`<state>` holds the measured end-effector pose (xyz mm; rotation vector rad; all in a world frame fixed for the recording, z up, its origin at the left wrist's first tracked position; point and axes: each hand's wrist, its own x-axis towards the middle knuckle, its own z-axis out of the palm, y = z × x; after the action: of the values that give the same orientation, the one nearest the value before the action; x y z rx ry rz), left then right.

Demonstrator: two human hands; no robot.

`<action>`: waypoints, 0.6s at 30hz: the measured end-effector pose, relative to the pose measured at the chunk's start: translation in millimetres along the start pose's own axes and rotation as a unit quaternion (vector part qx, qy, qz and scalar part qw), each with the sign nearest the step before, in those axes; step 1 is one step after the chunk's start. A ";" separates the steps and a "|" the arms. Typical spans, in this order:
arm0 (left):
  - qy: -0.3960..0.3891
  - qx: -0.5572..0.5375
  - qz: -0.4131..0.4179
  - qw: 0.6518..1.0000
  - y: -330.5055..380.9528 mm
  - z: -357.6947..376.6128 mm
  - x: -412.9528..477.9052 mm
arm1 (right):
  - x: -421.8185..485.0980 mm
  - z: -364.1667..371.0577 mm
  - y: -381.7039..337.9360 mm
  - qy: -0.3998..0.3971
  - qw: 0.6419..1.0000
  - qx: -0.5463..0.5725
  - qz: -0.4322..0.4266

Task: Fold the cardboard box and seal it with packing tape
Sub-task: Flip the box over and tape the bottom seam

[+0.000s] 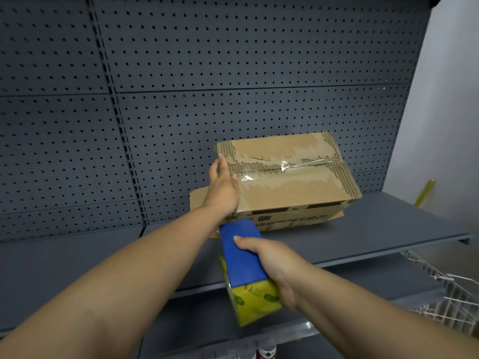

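Cardboard box (293,187) parked at shelf (388,224) back, room on right. Left hand (221,187) laid flat on its end; blue-yellow pack (243,257) gripped by right hand (269,263), fingers mostly hidden.

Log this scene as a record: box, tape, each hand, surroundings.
box: on grey shelf, top flaps closed, top paper torn
tape: clear wrinkled strip along the top seam
left hand: fingers straight, against the box's left end
right hand: grips a blue-and-yellow pack in front of the box
basket: white wire, lower right
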<state>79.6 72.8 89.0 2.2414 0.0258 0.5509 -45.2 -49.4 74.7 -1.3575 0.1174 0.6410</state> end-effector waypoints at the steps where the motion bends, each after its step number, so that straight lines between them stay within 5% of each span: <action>1: -0.003 0.005 -0.001 1.000 -0.4 -1.3 0.4 | -2.6 -2.5 0.1 0.000 1.000 -0.007 -0.006; 7: -0.037 -0.007 -0.016 0.999 3.8 -3.2 3.7 | -13.2 -10.9 9.3 0.000 0.996 -0.055 -0.069; 18: -0.035 0.007 -0.023 0.999 4.2 -3.3 0.4 | 22.9 6.4 11.3 0.022 0.999 0.018 -0.038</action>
<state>78.0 72.4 94.1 2.2667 0.0452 0.4493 -33.6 -34.4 56.4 -1.3363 0.1122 0.5425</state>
